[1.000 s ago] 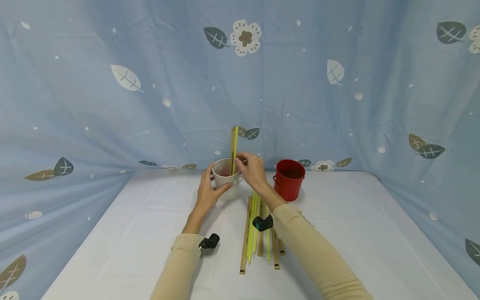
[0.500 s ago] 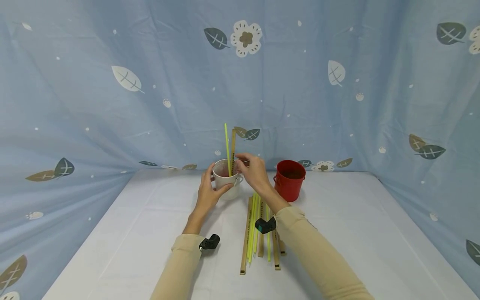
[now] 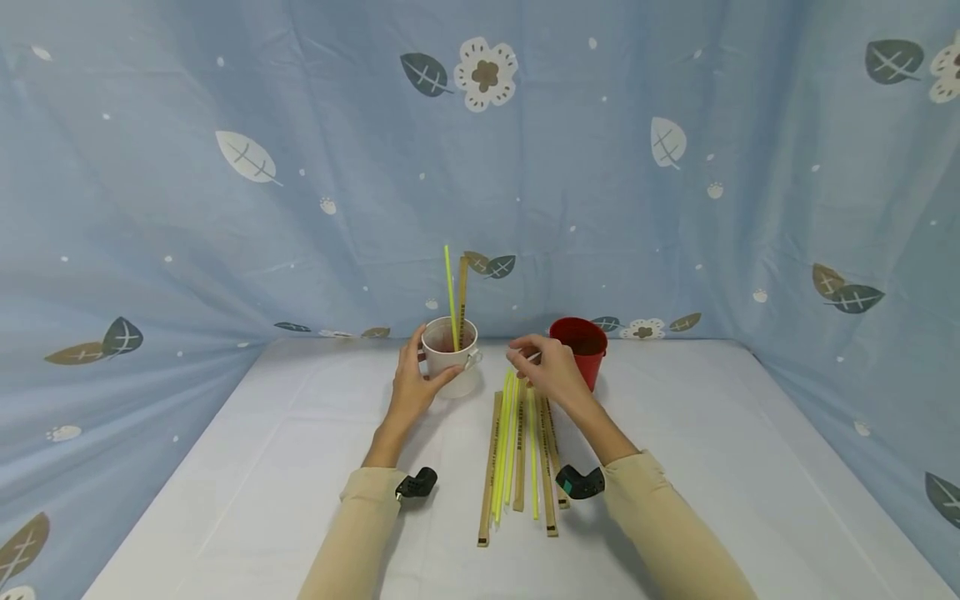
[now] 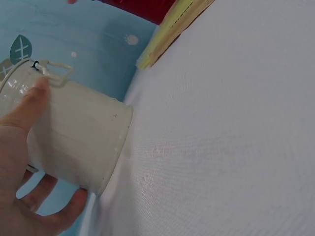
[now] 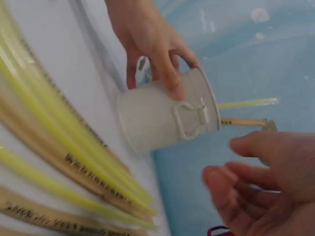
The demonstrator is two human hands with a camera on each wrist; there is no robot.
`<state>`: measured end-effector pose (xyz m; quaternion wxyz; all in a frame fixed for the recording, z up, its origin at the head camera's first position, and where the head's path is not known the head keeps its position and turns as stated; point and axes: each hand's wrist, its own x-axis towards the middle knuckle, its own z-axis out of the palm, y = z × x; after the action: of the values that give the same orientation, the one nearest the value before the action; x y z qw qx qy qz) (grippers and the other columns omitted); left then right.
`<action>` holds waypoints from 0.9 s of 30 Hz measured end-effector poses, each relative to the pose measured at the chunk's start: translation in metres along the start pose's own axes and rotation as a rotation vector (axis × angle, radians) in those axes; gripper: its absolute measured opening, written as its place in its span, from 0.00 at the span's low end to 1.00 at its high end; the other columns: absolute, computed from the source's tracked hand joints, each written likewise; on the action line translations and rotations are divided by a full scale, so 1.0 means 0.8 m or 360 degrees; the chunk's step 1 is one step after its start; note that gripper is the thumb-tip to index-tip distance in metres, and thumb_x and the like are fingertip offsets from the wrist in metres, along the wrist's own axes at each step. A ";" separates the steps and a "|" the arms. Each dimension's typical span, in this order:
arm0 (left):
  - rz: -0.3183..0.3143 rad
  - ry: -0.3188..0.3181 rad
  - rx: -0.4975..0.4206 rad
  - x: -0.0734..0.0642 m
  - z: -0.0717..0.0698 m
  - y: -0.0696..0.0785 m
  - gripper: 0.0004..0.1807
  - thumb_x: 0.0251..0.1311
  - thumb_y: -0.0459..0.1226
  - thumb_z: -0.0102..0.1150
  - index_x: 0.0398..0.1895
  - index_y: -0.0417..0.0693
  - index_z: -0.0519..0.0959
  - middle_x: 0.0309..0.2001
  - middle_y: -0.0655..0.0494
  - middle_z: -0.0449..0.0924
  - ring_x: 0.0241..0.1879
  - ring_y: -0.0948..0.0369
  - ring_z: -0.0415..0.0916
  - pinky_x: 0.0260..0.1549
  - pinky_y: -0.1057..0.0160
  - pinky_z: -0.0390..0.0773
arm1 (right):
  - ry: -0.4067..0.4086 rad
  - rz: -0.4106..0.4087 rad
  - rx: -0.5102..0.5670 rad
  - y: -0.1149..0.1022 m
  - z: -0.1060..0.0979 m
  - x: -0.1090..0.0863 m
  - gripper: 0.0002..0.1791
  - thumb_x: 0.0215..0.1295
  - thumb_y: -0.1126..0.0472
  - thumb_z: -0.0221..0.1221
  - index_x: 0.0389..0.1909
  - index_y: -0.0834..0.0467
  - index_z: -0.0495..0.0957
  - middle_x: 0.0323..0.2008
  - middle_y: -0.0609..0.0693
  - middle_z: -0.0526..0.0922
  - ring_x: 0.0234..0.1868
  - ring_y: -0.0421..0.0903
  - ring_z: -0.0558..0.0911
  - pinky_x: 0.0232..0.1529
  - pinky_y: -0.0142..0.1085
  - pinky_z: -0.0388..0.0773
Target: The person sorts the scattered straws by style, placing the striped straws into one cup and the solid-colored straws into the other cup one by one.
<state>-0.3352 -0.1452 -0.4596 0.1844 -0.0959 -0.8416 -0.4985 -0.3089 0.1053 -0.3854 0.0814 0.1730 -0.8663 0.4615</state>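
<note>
My left hand (image 3: 411,390) grips a small white bucket (image 3: 442,360) at the back of the table, thumb on the near wall and fingers round the far side. Out of the bucket stick a yellow-green straw (image 3: 451,287) and a narrow brown paper packet (image 3: 462,292), both leaning. The right hand (image 3: 553,371) hovers to the right of the bucket, apart from it, above the far ends of a row on the table. Its thumb and fingers are loosely bent with nothing between them in the right wrist view. That row holds yellow-green straws (image 3: 534,467) and printed brown packets (image 3: 489,483).
Beyond my right hand stands a red bucket (image 3: 591,371), partly hidden by it. A white cloth (image 3: 300,467) covers the table. Blue curtain (image 3: 360,208) with leaf prints hangs behind and at the sides.
My right hand has let go inside the white bucket's rim and drawn back to the right. The straw and packet, side by side before, now stand apart. The left hand keeps its grip.
</note>
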 end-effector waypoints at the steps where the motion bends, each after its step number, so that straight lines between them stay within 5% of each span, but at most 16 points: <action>1: -0.0002 -0.0002 -0.0003 0.000 0.000 0.000 0.54 0.53 0.49 0.72 0.78 0.56 0.50 0.65 0.44 0.63 0.61 0.46 0.71 0.48 0.46 0.81 | -0.0037 0.0039 -0.0030 0.003 -0.001 -0.005 0.15 0.68 0.57 0.61 0.51 0.61 0.81 0.37 0.58 0.86 0.31 0.53 0.86 0.26 0.32 0.82; 12: -0.0030 -0.0008 -0.0001 0.000 0.001 -0.002 0.53 0.53 0.51 0.72 0.78 0.60 0.50 0.65 0.46 0.63 0.62 0.47 0.70 0.49 0.46 0.81 | -0.0329 0.0458 -0.0270 0.028 0.010 -0.046 0.21 0.63 0.60 0.65 0.54 0.65 0.80 0.27 0.53 0.82 0.21 0.50 0.81 0.24 0.33 0.78; 20: -0.0020 -0.0005 -0.0005 -0.001 -0.002 -0.003 0.54 0.53 0.50 0.72 0.78 0.57 0.50 0.65 0.43 0.63 0.61 0.46 0.70 0.48 0.46 0.81 | -0.0348 0.0415 -0.0408 0.033 0.020 -0.050 0.08 0.59 0.65 0.66 0.33 0.65 0.78 0.16 0.50 0.74 0.15 0.44 0.78 0.20 0.31 0.74; 27: -0.0023 -0.0009 0.0003 0.001 -0.001 -0.002 0.54 0.53 0.49 0.72 0.78 0.57 0.50 0.65 0.43 0.63 0.61 0.47 0.70 0.48 0.46 0.81 | -0.0321 0.0415 -0.0527 0.032 0.026 -0.052 0.15 0.58 0.64 0.68 0.19 0.61 0.72 0.13 0.49 0.70 0.13 0.41 0.76 0.17 0.30 0.72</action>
<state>-0.3364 -0.1464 -0.4600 0.1786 -0.0909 -0.8433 -0.4987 -0.2800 0.1106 -0.4296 -0.0386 0.0893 -0.9489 0.3001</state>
